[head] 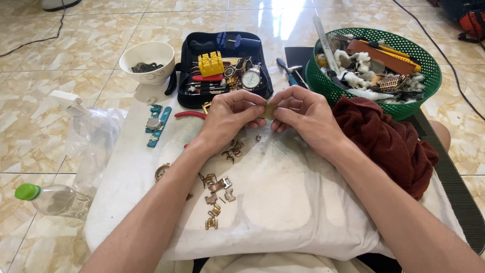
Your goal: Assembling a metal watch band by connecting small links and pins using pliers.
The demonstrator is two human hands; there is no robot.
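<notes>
A person's two bare hands meet over a white cloth (283, 192) spread on a low work surface. The left hand (230, 115) and the right hand (303, 114) are both curled nearly closed, thumbs and fingertips pinching a small gold-coloured metal piece (269, 111) between them; the piece sits in the narrow gap where the two hands touch.

Just below the left hand lie loose gold watch-band links (233, 149), and further back toward the left forearm a second scatter of links and clasps (217, 194) rests on the cloth. Just beyond the left hand's knuckles stands an open black tool case (222, 68) holding a yellow block, small tools and a wristwatch. Beyond the case to the left is a white bowl (150, 60) with dark parts inside. Left of the left hand lies a watch with a teal strap (155, 124).

Beyond the right hand sits a green mesh basket (374, 71) full of odds and ends, and a dark red towel (389, 141) is bunched just beside the right wrist. Near the left elbow lies a clear plastic bottle with a green cap (50, 198).
</notes>
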